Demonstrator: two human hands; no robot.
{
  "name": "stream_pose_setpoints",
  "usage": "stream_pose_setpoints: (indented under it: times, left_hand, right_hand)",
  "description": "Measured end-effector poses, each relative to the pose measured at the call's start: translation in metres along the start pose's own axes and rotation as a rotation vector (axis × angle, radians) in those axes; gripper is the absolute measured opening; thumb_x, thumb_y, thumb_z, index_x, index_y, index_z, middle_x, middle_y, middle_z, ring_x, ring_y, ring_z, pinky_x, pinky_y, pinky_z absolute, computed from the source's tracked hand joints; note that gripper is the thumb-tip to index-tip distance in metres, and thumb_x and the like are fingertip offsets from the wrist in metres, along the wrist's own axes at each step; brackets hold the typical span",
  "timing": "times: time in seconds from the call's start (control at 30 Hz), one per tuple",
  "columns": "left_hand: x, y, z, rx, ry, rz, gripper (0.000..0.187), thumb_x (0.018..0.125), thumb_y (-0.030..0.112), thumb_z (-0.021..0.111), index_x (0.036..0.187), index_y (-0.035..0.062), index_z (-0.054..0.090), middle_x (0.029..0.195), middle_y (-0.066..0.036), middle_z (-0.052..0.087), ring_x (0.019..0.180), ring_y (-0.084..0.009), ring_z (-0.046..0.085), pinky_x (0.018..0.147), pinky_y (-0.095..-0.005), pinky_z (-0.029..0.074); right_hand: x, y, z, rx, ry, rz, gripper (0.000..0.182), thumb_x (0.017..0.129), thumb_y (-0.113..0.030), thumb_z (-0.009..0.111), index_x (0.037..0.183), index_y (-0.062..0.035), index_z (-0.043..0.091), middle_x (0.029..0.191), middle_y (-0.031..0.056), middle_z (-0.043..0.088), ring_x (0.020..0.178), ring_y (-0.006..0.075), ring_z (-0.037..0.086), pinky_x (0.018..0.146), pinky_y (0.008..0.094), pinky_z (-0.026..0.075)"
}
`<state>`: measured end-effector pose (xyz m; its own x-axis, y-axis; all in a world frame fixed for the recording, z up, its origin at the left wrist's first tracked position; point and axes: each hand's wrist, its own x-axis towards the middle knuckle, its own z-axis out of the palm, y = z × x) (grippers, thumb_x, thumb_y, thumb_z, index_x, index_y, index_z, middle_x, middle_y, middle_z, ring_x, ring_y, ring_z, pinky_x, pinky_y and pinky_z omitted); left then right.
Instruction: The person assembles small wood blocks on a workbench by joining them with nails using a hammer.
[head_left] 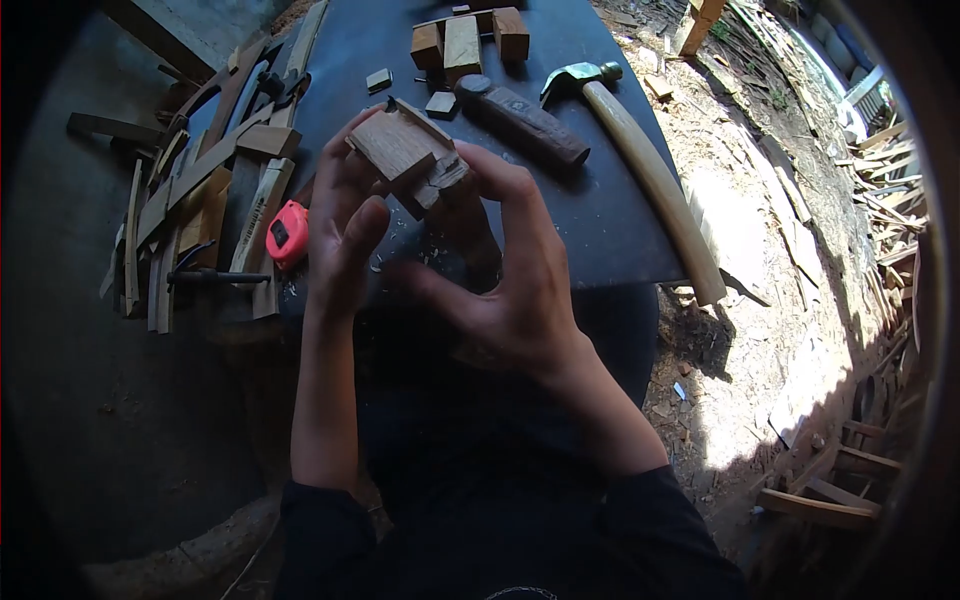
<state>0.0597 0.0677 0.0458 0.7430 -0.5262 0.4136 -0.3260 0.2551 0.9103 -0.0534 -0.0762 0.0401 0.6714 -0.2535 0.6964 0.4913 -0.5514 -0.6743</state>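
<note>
At the counter's (620, 230) left edge, wood offcuts (190, 200) and a red tape measure (287, 233) are piled. A notched, pale-brown wooden block (405, 155) is held above the counter's front edge. It is gripped by the left hand (340, 235) and the right hand (510, 270), fingers curled closed around it. A hammer (640, 160) is laid along the right edge.
</note>
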Motion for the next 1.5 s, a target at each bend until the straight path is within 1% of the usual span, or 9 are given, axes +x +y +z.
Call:
stream_pose_setpoints:
  times: [0.2, 0.23, 0.37, 0.53, 0.8, 0.9, 1.13, 1.2, 1.5]
  left_hand:
    - [0.017, -0.021, -0.010, 0.028, -0.073, 0.014, 0.109, 0.089, 0.079, 0.060, 0.159, 0.0000, 0.033, 0.151, -0.022, 0.049, 0.143, -0.0305, 0.048, 0.120, -0.0452, 0.035]
    - [0.017, -0.024, -0.012, 0.027, -0.069, 0.018, 0.106, 0.090, 0.079, 0.058, 0.158, 0.0011, 0.035, 0.148, -0.020, 0.052, 0.143, -0.0299, 0.048, 0.120, -0.0432, 0.033]
    - [0.015, -0.019, -0.007, -0.028, -0.069, -0.018, 0.107, 0.091, 0.085, 0.047, 0.157, 0.0011, 0.037, 0.149, -0.020, 0.052, 0.145, -0.0305, 0.045, 0.122, -0.0445, 0.031]
    - [-0.003, -0.026, -0.009, 0.018, 0.025, -0.074, 0.100, 0.097, 0.081, 0.038, 0.156, 0.0007, 0.038, 0.150, -0.022, 0.051, 0.147, -0.0318, 0.043, 0.124, -0.0485, 0.028]
    - [-0.011, -0.021, -0.010, 0.062, 0.082, 0.010, 0.089, 0.104, 0.074, 0.030, 0.151, -0.0006, 0.041, 0.144, -0.022, 0.055, 0.140, -0.0313, 0.050, 0.122, -0.0473, 0.032]
    - [-0.013, -0.023, -0.014, 0.056, 0.089, 0.015, 0.087, 0.105, 0.072, 0.028, 0.151, -0.0007, 0.041, 0.139, -0.022, 0.057, 0.136, -0.0312, 0.053, 0.118, -0.0454, 0.035]
    - [-0.015, -0.035, -0.020, 0.102, 0.081, 0.079, 0.074, 0.109, 0.063, 0.031, 0.149, 0.0018, 0.043, 0.135, -0.023, 0.059, 0.128, -0.0334, 0.059, 0.108, -0.0436, 0.045]
    - [-0.016, -0.033, -0.020, 0.100, 0.084, 0.080, 0.073, 0.109, 0.063, 0.033, 0.149, 0.0021, 0.044, 0.134, -0.022, 0.060, 0.126, -0.0339, 0.061, 0.106, -0.0436, 0.046]
    - [-0.019, -0.030, -0.021, 0.120, 0.085, 0.109, 0.068, 0.110, 0.059, 0.036, 0.147, 0.0024, 0.046, 0.129, -0.021, 0.062, 0.118, -0.0340, 0.065, 0.100, -0.0431, 0.050]
  right_hand:
    - [0.010, -0.004, -0.013, -0.035, -0.039, -0.012, 0.101, 0.071, -0.035, 0.097, 0.150, -0.0036, 0.044, 0.132, 0.0176, 0.060, 0.123, 0.0296, 0.060, 0.107, 0.0415, 0.046]
    - [0.013, -0.003, -0.016, -0.057, -0.017, -0.071, 0.093, 0.080, -0.043, 0.090, 0.151, -0.0063, 0.043, 0.127, 0.0176, 0.059, 0.116, 0.0311, 0.061, 0.099, 0.0434, 0.050]
    - [0.022, 0.005, -0.023, 0.101, 0.076, -0.015, 0.079, 0.101, -0.063, 0.052, 0.150, -0.0015, 0.044, 0.128, 0.0162, 0.060, 0.119, 0.0251, 0.060, 0.106, 0.0399, 0.044]
    - [0.052, -0.007, -0.046, -0.016, 0.165, 0.112, 0.046, 0.107, -0.028, 0.055, 0.145, -0.0015, 0.051, 0.123, 0.0154, 0.064, 0.114, 0.0206, 0.063, 0.104, 0.0359, 0.047]
    - [0.125, 0.058, -0.036, -0.334, -0.208, 0.353, 0.060, 0.097, -0.050, 0.067, 0.132, -0.0024, 0.061, 0.112, 0.0214, 0.070, 0.101, 0.0294, 0.072, 0.090, 0.0404, 0.055]
    - [0.154, 0.092, -0.013, -0.659, -0.395, 0.342, 0.067, 0.098, -0.056, 0.062, 0.134, 0.0000, 0.059, 0.108, 0.0224, 0.072, 0.103, 0.0333, 0.073, 0.091, 0.0414, 0.055]
    - [0.194, 0.150, 0.031, -0.768, -0.781, 0.592, 0.086, 0.095, -0.074, 0.050, 0.119, 0.0045, 0.075, 0.119, 0.0318, 0.070, 0.113, 0.0406, 0.070, 0.100, 0.0458, 0.052]
    - [0.185, 0.210, 0.029, -0.772, -0.599, 0.479, 0.097, 0.090, -0.083, 0.050, 0.108, 0.0090, 0.075, 0.093, 0.0271, 0.073, 0.091, 0.0353, 0.073, 0.082, 0.0432, 0.055]
    - [0.182, 0.159, 0.030, -0.849, -0.702, 0.575, 0.083, 0.089, -0.074, 0.053, 0.110, 0.0028, 0.076, 0.100, 0.0239, 0.075, 0.095, 0.0338, 0.073, 0.086, 0.0421, 0.054]
